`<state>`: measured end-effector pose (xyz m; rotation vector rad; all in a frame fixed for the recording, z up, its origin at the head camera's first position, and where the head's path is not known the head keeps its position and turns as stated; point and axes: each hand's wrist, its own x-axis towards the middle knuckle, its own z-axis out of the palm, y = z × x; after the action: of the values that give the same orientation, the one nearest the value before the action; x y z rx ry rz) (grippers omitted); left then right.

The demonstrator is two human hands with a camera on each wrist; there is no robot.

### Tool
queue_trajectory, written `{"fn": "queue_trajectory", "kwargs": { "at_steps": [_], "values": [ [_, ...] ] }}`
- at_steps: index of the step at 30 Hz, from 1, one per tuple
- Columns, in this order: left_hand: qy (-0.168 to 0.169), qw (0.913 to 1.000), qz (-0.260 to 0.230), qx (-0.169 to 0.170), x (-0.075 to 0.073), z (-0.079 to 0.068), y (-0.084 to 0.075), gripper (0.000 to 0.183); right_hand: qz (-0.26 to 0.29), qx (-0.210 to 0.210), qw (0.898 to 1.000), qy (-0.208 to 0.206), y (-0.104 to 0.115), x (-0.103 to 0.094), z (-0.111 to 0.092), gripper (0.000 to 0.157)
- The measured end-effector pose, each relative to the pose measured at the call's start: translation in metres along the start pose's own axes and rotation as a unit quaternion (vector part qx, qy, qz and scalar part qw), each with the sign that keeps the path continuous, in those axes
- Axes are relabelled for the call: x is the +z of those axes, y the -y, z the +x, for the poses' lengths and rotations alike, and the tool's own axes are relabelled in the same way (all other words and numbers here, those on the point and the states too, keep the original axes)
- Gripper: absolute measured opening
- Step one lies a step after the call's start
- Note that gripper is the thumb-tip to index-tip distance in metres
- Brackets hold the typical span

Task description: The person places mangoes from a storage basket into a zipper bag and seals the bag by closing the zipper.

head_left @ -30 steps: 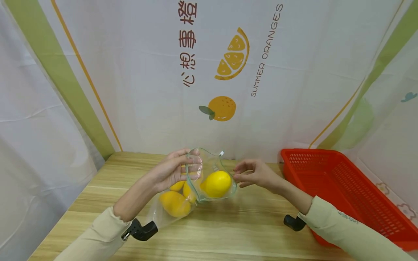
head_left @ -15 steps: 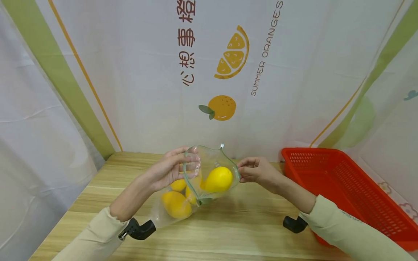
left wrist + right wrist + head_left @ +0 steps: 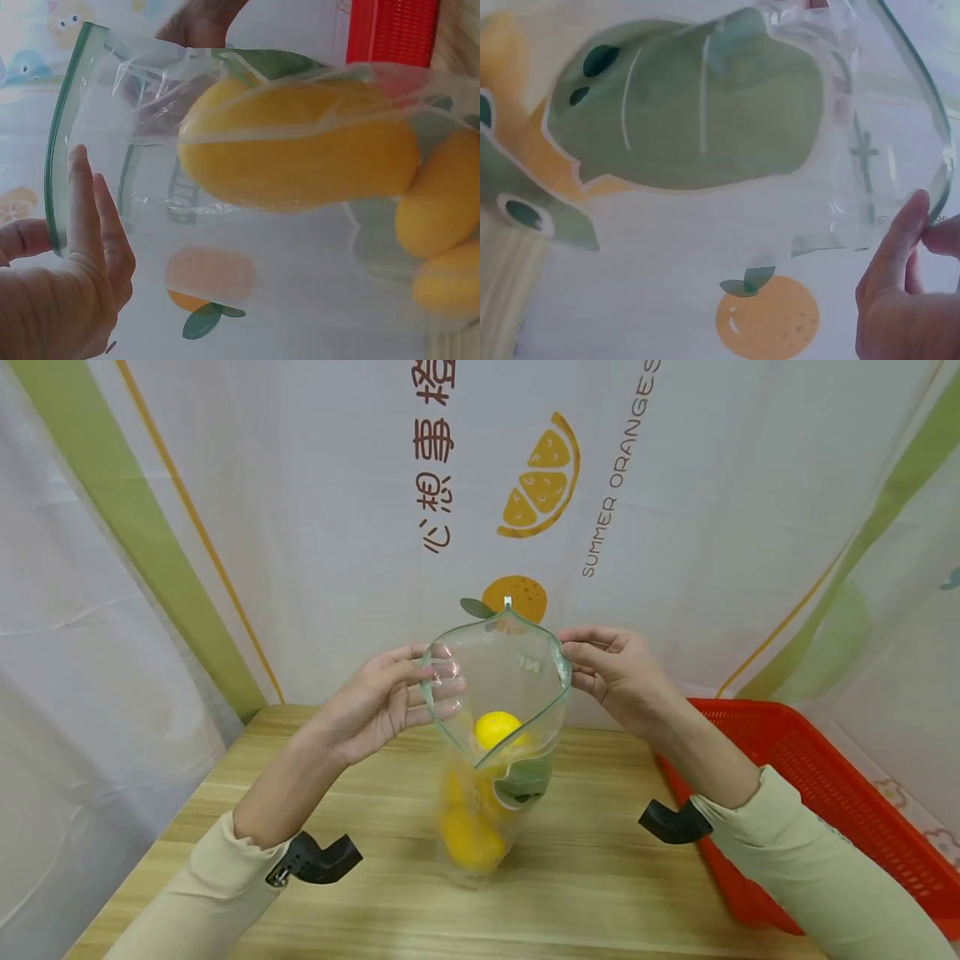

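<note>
A clear zip bag (image 3: 551, 735) with a green seal stands upright at the middle, its mouth spread wide. My left hand (image 3: 367, 706) holds the left side of the rim; in the left wrist view the thumb is on one side of the seal and the straighter fingers on the other. Thumb and fingers of my right hand (image 3: 622, 677) pinch the opposite side. Inside lie several smooth, lemon-like yellow fruits (image 3: 495, 729), the lower ones (image 3: 446, 195) seen through the plastic. A printed green figure (image 3: 697, 112) on the bag hides part of them.
Wooden tabletop (image 3: 360, 914) lies beneath the bag. A red plastic basket (image 3: 795, 752) with perforated sides stands at the right, partly behind the right forearm. A white curtain (image 3: 337, 527) printed with oranges hangs close behind the table.
The right hand came to the rim and took hold of it. Both hands then rose, bringing the bag from leaning to upright, and the fruits shifted lower inside it.
</note>
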<state>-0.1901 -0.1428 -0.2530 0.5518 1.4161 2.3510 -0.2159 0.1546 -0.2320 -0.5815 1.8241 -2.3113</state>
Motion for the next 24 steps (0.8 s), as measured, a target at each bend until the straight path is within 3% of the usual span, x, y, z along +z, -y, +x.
{"fn": "queue_trajectory", "kwargs": {
  "at_steps": [6, 11, 13, 19, 21, 24],
  "values": [
    [0.01, 0.9997, -0.001, -0.024, -0.001, 0.003, 0.005, 0.019, -0.046, 0.027, 0.999, 0.008, -0.005, -0.002, -0.002, 0.009],
    [0.024, 0.998, 0.042, -0.041, -0.012, 0.011, 0.009, 0.027, -0.083, 0.048, 0.995, 0.004, -0.012, -0.004, -0.003, 0.012],
    [0.012, 0.9965, 0.071, -0.043, -0.017, 0.018, 0.01, 0.032, -0.088, 0.045, 0.995, 0.003, -0.013, -0.005, -0.003, 0.013],
    [-0.073, 0.9879, 0.136, -0.013, -0.026, 0.052, 0.022, 0.038, -0.101, 0.04, 0.994, 0.019, -0.015, -0.008, -0.003, 0.014],
    [-0.066, 0.9865, 0.15, 0.001, -0.027, 0.065, 0.027, 0.041, -0.108, 0.039, 0.993, 0.025, -0.016, -0.008, -0.004, 0.014],
    [-0.013, 0.9839, 0.178, 0.005, -0.027, 0.082, 0.034, 0.044, -0.116, 0.037, 0.992, 0.029, -0.017, -0.008, -0.005, 0.014]
  ]
}}
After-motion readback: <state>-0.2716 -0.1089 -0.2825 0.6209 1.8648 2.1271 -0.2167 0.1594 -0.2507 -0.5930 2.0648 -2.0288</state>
